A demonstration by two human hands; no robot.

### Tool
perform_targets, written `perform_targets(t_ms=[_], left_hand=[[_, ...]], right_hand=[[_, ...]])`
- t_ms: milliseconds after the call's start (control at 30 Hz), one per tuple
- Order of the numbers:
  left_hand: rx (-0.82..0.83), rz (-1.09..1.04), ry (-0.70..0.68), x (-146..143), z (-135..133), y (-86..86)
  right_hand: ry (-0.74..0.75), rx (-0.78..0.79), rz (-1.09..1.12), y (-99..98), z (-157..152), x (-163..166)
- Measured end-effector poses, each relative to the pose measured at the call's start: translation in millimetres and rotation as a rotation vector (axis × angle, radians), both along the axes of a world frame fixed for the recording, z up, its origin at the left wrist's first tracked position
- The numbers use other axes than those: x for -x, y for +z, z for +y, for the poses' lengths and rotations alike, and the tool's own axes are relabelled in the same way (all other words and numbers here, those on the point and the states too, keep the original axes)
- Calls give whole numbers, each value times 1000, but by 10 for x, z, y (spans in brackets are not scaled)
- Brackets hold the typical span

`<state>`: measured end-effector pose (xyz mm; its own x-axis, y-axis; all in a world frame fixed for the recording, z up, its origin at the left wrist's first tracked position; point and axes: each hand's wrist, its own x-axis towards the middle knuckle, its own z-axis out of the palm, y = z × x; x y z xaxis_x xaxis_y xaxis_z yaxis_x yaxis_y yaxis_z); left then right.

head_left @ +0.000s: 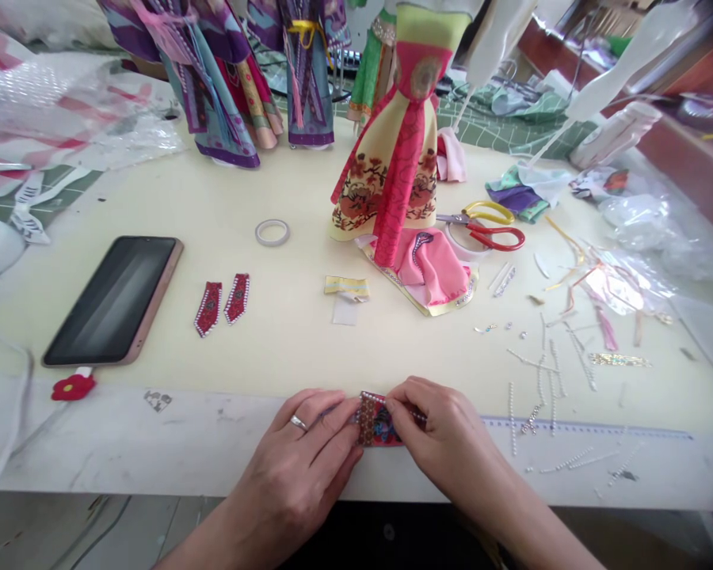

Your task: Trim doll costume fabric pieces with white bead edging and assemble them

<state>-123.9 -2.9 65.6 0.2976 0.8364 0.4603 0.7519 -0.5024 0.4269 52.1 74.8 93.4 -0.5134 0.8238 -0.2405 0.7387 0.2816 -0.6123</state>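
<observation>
A small patterned fabric piece (367, 421), red and brown with a blue motif, lies at the table's front edge. White bead trim (373, 396) runs along its top edge. My left hand (309, 443), with a ring on one finger, presses its fingers together on the piece's left end. At the upper right edge, my right hand (436, 423) pinches the trim with thumb and forefinger; its fingertips hide part of the piece. Two red bead-edged fabric tabs (207, 309) lie farther left. A clear ruler (588, 428) extends to the right of my right hand.
A phone (116, 301) lies at left. Behind are a tape roll (272, 232), a yellow ribbon scrap (348, 286), a dressed doll form (401, 158), pink cloth (433, 273) and scissors (487, 226). Loose bead strands (552, 396) spread at right. Purple doll robes (309, 79) stand behind.
</observation>
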Motion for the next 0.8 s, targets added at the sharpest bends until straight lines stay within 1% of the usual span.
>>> perform_targets(t_ms=[200, 500, 800], left_hand=[[-9, -19, -9, -12, -9, -34], [-19, -24, -12, -11, -11, -21], [-14, -9, -25, -8, -10, -45]], right_hand=[[-6, 7, 3, -5, -2, 2], [-1, -8, 9, -33, 19, 12], [1, -4, 5, -40, 14, 18]])
